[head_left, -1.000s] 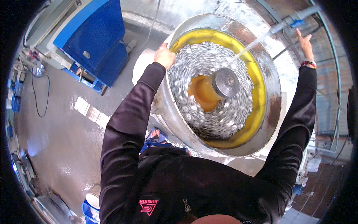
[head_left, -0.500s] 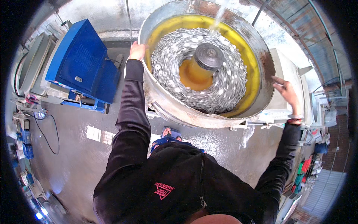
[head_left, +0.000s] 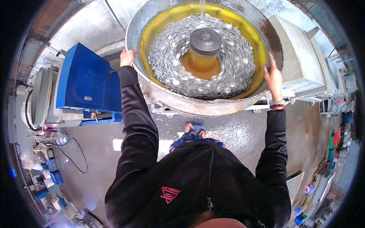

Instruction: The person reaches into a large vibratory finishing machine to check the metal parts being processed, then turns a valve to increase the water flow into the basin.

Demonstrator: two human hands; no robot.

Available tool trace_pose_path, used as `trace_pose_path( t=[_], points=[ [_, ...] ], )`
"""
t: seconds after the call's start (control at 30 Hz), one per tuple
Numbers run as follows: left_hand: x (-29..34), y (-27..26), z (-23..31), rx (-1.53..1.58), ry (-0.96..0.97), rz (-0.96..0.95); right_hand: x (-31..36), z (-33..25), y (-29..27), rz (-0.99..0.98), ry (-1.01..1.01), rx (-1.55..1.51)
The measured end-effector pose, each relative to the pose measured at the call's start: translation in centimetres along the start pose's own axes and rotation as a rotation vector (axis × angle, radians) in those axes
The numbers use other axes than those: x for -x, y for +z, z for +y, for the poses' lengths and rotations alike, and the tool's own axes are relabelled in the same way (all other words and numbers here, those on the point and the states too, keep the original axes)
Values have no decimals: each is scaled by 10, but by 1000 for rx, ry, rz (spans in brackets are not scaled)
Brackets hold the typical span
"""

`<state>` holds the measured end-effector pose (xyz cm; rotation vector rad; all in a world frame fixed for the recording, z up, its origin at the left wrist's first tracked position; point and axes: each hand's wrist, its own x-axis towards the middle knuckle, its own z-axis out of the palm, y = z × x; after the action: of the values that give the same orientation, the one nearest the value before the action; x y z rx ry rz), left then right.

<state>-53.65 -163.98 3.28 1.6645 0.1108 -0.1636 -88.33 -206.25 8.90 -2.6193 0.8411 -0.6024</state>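
Observation:
Before me stands a large round metal tub [head_left: 190, 108] with a yellow lining [head_left: 146, 62]. Inside it a mass of small grey and white pieces [head_left: 167, 72] is blurred by motion, circling a yellow centre post with a dark cap [head_left: 205, 40]. A thin stream of water [head_left: 202, 7] falls in at the far side. My left hand [head_left: 127, 57] is closed round the tub's left rim, one finger lying over the edge. At the right rim, my right hand [head_left: 273, 78] has its fingers apart, pointing up along the edge; whether it presses on the metal I cannot tell.
A blue machine cabinet [head_left: 83, 79] stands left of the tub, and a pale box-shaped housing [head_left: 298, 57] on the right. The floor [head_left: 243, 129] looks wet. A dark cable [head_left: 81, 152] lies at left. Bins and goods line both sides. My sandalled feet [head_left: 195, 130] are below the tub.
My right hand has come in from beyond the tub to its right rim. The left hand stays on the left rim. The view has shifted, and the pieces keep circling.

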Motion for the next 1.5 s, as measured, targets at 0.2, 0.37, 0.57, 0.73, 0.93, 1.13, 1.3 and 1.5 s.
trace_pose_path(
  t=[0.2, 0.37, 0.57, 0.73, 0.93, 1.13, 1.3, 1.5],
  points=[
    [6, 5, 4, -86, 11, 27, -3, 4, 1, -434, -89, 572],
    [-1, 6, 2, -199, 87, 56, -9, 15, 6, -547, -92, 669],
    [-11, -1, -6, -202, 91, 96, -8, 0, -2, -501, -120, 567],
    [-6, 0, -5, -196, 102, 97, -8, -2, -5, -503, -91, 508],
    [-14, -1, -15, -367, 91, 139, -7, 2, -2, -521, -96, 544],
    [-22, -2, -24, -284, 149, 203, -13, 6, 3, -569, -85, 525],
    [-15, -1, -18, -255, 143, 196, -12, 6, 2, -565, -109, 521],
    [-1, 3, -8, -262, 142, 198, -12, 3, 0, -568, -97, 531]
  ],
)
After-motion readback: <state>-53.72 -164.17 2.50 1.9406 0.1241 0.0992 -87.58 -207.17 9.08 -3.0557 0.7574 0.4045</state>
